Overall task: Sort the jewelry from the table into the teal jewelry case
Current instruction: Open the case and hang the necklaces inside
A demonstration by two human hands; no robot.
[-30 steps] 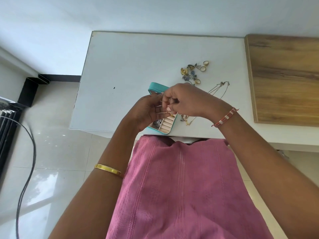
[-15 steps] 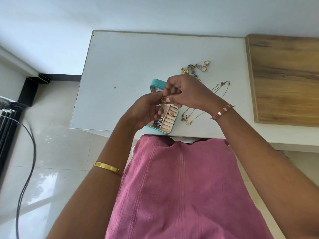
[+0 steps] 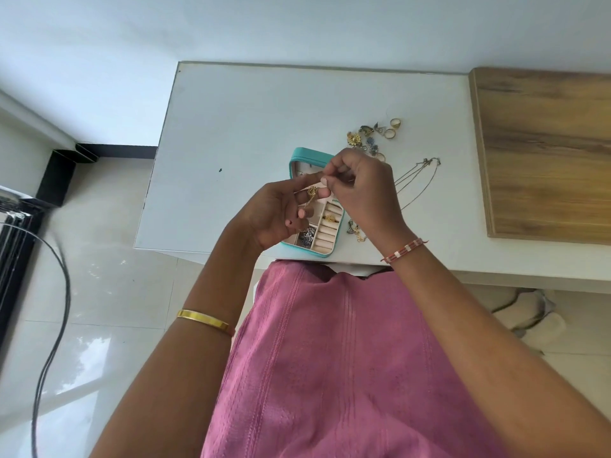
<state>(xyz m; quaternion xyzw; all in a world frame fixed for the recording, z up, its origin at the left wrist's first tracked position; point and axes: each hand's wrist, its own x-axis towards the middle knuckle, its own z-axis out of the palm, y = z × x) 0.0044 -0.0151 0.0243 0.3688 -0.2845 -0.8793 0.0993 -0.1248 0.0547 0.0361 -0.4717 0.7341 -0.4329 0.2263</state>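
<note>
Gold, small and dangling: an earring-like piece held above the teal jewelry case, pinched between fingers of both hands. Left hand at 9 o'clock of the piece, fingers curled round its lower part; right hand at 3 o'clock, fingertips pinching its top. Case open on the white table near the front edge, lid up at 12 o'clock, cream ring rolls on its right side with a gold ring tucked in, a dark sparkly item in a lower compartment. Loose jewelry at 1 o'clock of the case: a cluster of gold and blue earrings and gold rings. Thin chain necklaces at 3 o'clock, partly hidden behind the right hand; another gold pendant just beside the case at 4 o'clock. Gold bangle on the left forearm, red-and-white thread bracelet on the right wrist. Wooden board at the far right of the table. Pink garment below.
</note>
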